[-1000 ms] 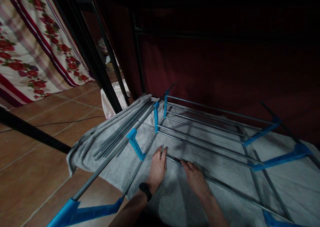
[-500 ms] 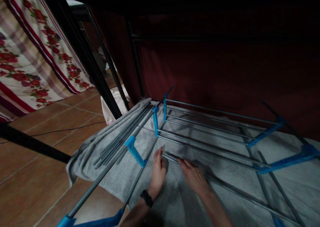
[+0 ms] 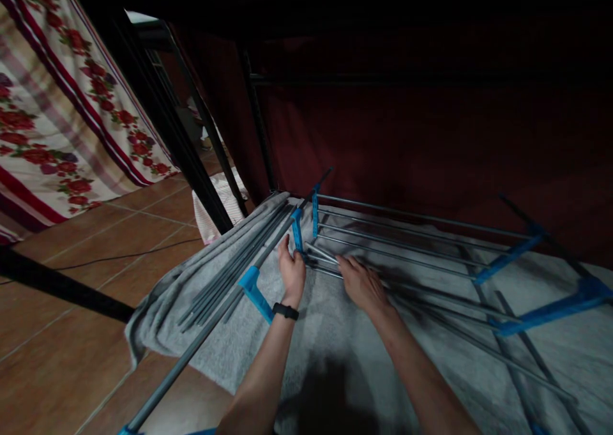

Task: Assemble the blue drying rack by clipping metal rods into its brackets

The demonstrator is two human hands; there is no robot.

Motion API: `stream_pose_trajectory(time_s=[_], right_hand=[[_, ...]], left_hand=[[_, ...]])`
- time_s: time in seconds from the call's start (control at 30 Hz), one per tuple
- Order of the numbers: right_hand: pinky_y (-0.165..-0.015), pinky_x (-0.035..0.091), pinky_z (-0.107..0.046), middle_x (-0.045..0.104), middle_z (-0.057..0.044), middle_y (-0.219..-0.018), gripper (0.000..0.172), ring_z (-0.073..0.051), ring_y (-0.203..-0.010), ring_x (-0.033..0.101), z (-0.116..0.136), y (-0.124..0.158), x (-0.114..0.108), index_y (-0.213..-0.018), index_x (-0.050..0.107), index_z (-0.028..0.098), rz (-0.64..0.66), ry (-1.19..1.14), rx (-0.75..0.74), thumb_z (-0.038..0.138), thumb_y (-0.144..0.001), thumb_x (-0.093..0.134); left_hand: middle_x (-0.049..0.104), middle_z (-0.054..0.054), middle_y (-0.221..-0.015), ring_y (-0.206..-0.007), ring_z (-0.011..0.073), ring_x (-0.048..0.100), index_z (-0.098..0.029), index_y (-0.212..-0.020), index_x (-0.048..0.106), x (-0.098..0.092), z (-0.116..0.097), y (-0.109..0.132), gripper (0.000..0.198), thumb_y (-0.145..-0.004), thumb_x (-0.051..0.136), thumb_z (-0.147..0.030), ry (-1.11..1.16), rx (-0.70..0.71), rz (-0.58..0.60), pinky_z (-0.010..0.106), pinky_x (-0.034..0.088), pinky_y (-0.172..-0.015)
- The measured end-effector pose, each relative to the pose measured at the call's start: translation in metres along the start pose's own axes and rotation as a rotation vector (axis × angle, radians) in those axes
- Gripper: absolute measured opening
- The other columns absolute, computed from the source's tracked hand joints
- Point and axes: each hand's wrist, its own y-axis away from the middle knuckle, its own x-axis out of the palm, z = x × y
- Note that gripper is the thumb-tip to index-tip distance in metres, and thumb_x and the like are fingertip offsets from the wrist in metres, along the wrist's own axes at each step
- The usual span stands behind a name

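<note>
A fragment of blue plastic shows at the lower-left edge, where a long side pole (image 3: 177, 359) starts and slants up past center. A gray blanket (image 3: 335, 333) lies beneath the work. The loose tube (image 3: 322, 251) lies along a diagonal, one end near the frame's middle, the other at lower right. The right hand (image 3: 363, 285) has its fingers closed over it near the upper end. The left hand (image 3: 291, 270), with one dark wristband (image 3: 285, 311), is just beside a blue bracket (image 3: 297, 230); whether its fingers grip anything, I cannot tell.

Three blue brackets show along the left side and two at the right, plus a partial piece at lower right. Two middle rods pass under the right hand, overlapped in view by the tube. Left of center rests a bundle of spare tubes (image 3: 239, 266), too crowded to count. Beyond, four rods span the far tier.

At left, a cable (image 3: 129, 256) crosses the tiled floor (image 3: 52, 333), and a dark post (image 3: 191, 167) slants before a striped cloth (image 3: 205, 221). A maroon curtain (image 3: 383, 135) closes the back; a floral curtain (image 3: 62, 103) hangs upper left.
</note>
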Motion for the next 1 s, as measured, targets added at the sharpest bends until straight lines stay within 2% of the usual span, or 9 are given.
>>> stream_pose_trajectory(time_s=[0.1,0.23,0.37,0.57,0.87,1.0], right_hand=[[-0.092,0.048,-0.034,0.064,-0.011,-0.137,0.052,-0.021,-0.108,0.068,0.004,-0.015,-0.01,-0.152,0.047,0.025,0.01,0.007,0.002,0.021,-0.106,0.023],[-0.093,0.047,-0.033,0.064,-0.011,-0.135,0.051,-0.02,-0.107,0.068,0.005,-0.024,-0.011,-0.152,0.047,0.027,0.017,0.006,0.015,0.023,-0.107,0.024],[-0.092,0.047,-0.032,0.064,-0.01,-0.135,0.051,-0.02,-0.107,0.068,0.006,-0.026,-0.008,-0.152,0.046,0.028,0.023,0.011,0.004,0.023,-0.107,0.025],[-0.092,0.047,-0.033,0.066,-0.009,-0.133,0.051,-0.02,-0.108,0.068,0.004,-0.028,-0.008,-0.152,0.047,0.028,0.014,0.01,-0.021,0.022,-0.106,0.026],[-0.09,0.046,-0.031,0.069,-0.007,-0.133,0.047,-0.019,-0.109,0.067,0.0,-0.031,-0.015,-0.15,0.048,0.029,-0.002,0.013,-0.068,0.029,-0.109,0.026],[-0.09,0.045,-0.031,0.072,-0.007,-0.127,0.044,-0.02,-0.105,0.069,-0.001,-0.032,-0.02,-0.145,0.052,0.029,0.003,0.022,-0.084,0.033,-0.109,0.027]], left_hand=[[0.06,0.013,-0.145,-0.139,0.0256,0.052,-0.017,-0.137,0.058,0.006,-0.002,-0.007,0.055,-0.083,0.051,-0.011,0.04,-0.028,0.005,0.044,0.037,-0.123],[0.064,0.012,-0.14,-0.136,0.0253,0.056,-0.017,-0.133,0.062,0.012,-0.001,-0.012,0.053,-0.081,0.05,-0.01,0.073,-0.044,0.017,0.045,0.039,-0.122],[0.069,0.013,-0.134,-0.13,0.0262,0.061,-0.015,-0.127,0.065,0.015,0.002,-0.013,0.05,-0.08,0.049,-0.009,0.104,-0.062,0.043,0.047,0.042,-0.119],[0.074,0.009,-0.12,-0.121,0.0247,0.066,-0.017,-0.121,0.067,0.018,0.008,-0.013,0.048,-0.077,0.049,-0.009,0.141,-0.085,0.063,0.046,0.047,-0.114],[0.074,0.009,-0.109,-0.111,0.024,0.067,-0.015,-0.115,0.068,0.018,0.003,-0.011,0.044,-0.077,0.047,-0.011,0.108,-0.072,0.063,0.04,0.051,-0.106],[0.073,0.009,-0.107,-0.109,0.0246,0.068,-0.016,-0.118,0.067,0.018,0.0,-0.01,0.044,-0.079,0.048,-0.011,0.087,-0.075,0.073,0.041,0.052,-0.104]])
